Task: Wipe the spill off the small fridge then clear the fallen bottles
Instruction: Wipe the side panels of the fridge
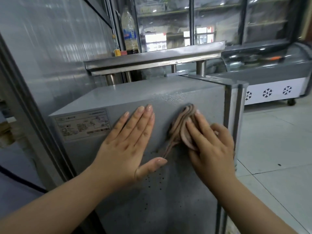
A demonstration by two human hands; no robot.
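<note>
On the far left, a grey panelled wall [50, 39] runs back to a steel table [152, 59] standing behind the small fridge [135, 92]. On the left end of that table stands a tall clear plastic bottle [129, 31], upright, with a blue label and a dark liquid filling only its bottom part. Just left of it stands a thin small bottle [116, 46] with a yellow label; what it contains cannot be told.

The small fridge fills the near middle, its grey side facing the camera, with a printed sticker [82, 124] near its upper left corner. The left hand [130, 144] lies flat on this grey side, fingers straight and released, thumb spread out to the right. Small dark specks [152, 181] dot the surface below the thumb.

Just right of it, the right hand [211, 146] presses a bunched pinkish cloth [184, 127] against the fridge side, its fingers laid over the folds and its thumb tucked under.

To the far right, on the tiled floor [278, 149], a chest freezer [270, 85] with snowflake marks stands under a curved glass lid.
</note>
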